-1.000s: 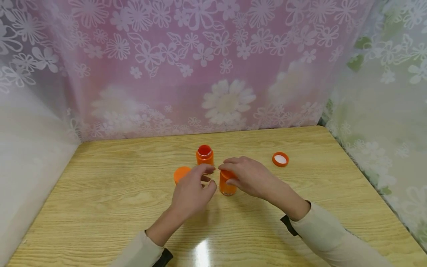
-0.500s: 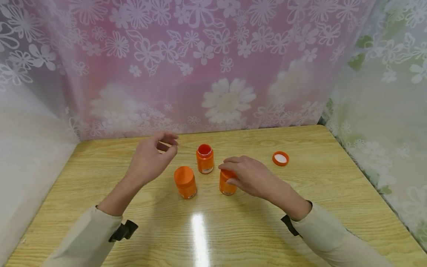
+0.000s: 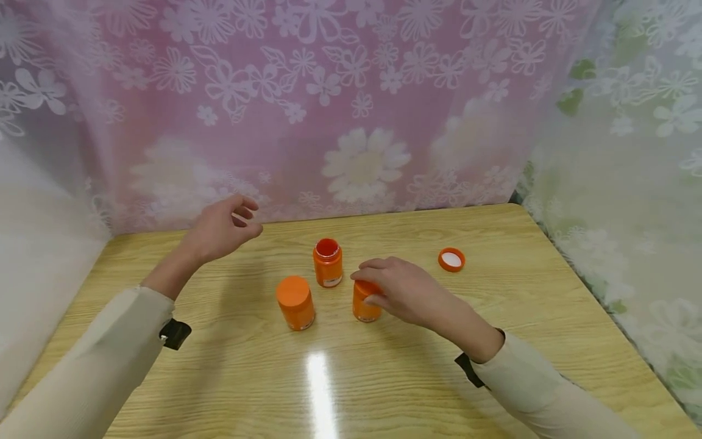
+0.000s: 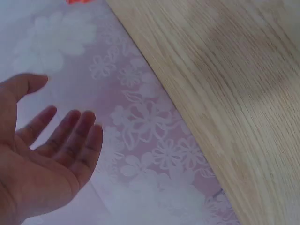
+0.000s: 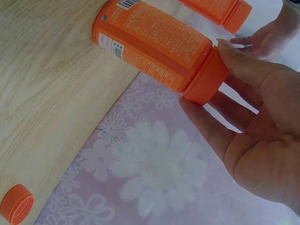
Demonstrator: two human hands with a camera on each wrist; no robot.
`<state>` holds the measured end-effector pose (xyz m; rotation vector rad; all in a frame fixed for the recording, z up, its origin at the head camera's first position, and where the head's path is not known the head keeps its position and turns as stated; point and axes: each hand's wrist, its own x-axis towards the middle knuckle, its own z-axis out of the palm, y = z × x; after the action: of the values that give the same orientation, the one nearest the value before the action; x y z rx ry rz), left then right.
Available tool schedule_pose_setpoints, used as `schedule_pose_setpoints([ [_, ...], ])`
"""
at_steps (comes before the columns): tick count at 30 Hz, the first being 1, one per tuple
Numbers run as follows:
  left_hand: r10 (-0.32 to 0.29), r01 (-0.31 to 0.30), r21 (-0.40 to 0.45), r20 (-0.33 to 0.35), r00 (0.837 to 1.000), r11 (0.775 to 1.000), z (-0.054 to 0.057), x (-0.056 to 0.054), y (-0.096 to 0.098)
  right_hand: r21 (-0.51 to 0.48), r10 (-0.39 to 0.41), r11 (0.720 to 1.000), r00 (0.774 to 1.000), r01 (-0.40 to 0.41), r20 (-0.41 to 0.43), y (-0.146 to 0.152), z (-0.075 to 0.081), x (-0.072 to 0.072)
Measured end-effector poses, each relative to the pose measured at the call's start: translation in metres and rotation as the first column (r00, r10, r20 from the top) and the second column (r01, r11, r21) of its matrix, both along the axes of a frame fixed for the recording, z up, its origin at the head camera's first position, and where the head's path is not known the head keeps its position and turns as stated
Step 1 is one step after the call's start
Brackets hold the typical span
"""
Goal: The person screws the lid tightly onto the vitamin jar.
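Observation:
My right hand [image 3: 400, 289] grips the orange lid [image 5: 206, 77] of an orange bottle [image 5: 152, 44], thumb on one side and fingers on the other. That bottle stands upright on the wooden table. Left of it is a second orange bottle [image 3: 296, 305] with its lid on. Behind the two stands an uncapped orange bottle [image 3: 329, 263], its red inside showing through the mouth. My left hand [image 3: 222, 228] is raised over the table's far left part, away from the bottles. In the left wrist view its fingers [image 4: 82, 140] are loosely bent and hold nothing.
A loose orange lid [image 3: 451, 260] with a white lining lies on the table at the right, inner side up. A pink floral curtain [image 3: 263, 152] hangs along the table's back edge, and pale curtains close off both sides.
My left hand has moved away from beside the bottles, up and to the left, uncovering the left capped bottle. The right hand stays on its lid. The head view has shifted slightly.

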<state>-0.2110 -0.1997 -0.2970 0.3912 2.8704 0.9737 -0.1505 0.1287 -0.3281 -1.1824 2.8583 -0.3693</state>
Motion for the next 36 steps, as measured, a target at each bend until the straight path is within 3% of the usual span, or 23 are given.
schedule_pose_setpoints([
  [7, -0.089, 0.085, 0.049, 0.09, 0.992, 0.995, -0.012, -0.021, -0.007, -0.015, 0.008, 1.0, 1.0, -0.008, 0.007, -0.002, 0.0, 0.0],
  [14, -0.175, 0.153, 0.153, 0.145, 0.974, 0.976, -0.041, -0.032, 0.002, -0.021, 0.002, 1.0, 1.0, -0.002, -0.002, -0.001, 0.0, 0.001],
  [22, -0.305, 0.223, 0.333, 0.221, 0.926, 0.916, -0.078, -0.043, 0.019, -0.041, 0.014, 0.999, 1.0, -0.015, -0.012, 0.0, -0.004, 0.002],
  [30, -0.435, 0.278, 0.475, 0.259, 0.862, 0.835, -0.099, -0.045, 0.039, -0.036, 0.011, 0.999, 1.0, -0.012, -0.027, 0.002, -0.006, 0.001],
  [36, -0.473, 0.27, 0.556, 0.261, 0.841, 0.786, -0.113, -0.048, 0.05, -0.014, -0.005, 1.0, 1.0, 0.005, -0.008, 0.002, -0.005, 0.0],
])
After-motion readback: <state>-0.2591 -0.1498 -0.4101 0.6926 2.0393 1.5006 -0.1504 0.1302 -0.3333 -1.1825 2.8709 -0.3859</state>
